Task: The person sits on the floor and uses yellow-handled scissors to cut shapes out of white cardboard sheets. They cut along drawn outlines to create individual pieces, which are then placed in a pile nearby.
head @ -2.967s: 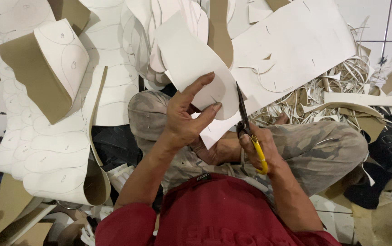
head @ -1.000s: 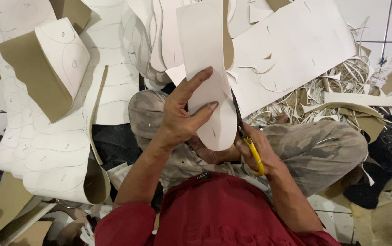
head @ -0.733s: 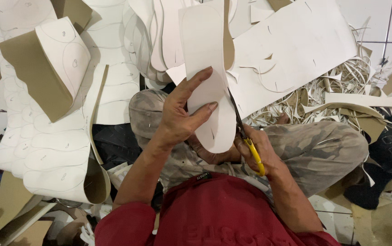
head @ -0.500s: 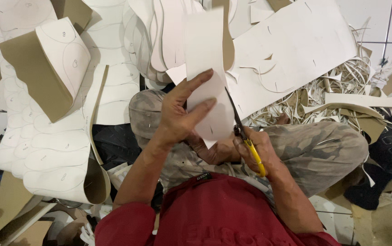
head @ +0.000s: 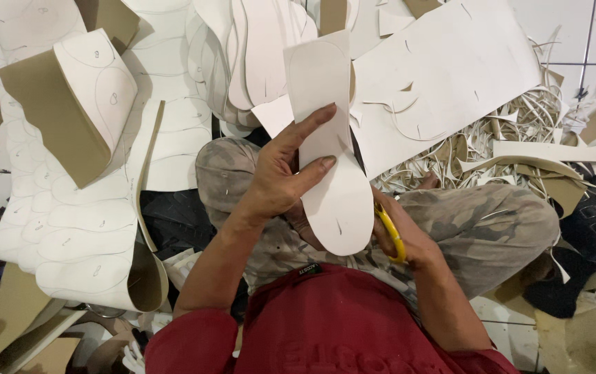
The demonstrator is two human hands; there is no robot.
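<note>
The left hand [head: 280, 183] pinches a white insole-shaped board piece [head: 336, 159] above the lap, and the right hand [head: 405, 239], just right of the piece's rounded end, is closed around yellow-handled scissors [head: 391, 232]. The piece's rounded end looks cut free, while its upper end still carries an untrimmed corner. Beyond the piece lie a stack of finished insoles [head: 256, 55] and a cut sheet [head: 450, 76], so the work seems well underway.
</note>
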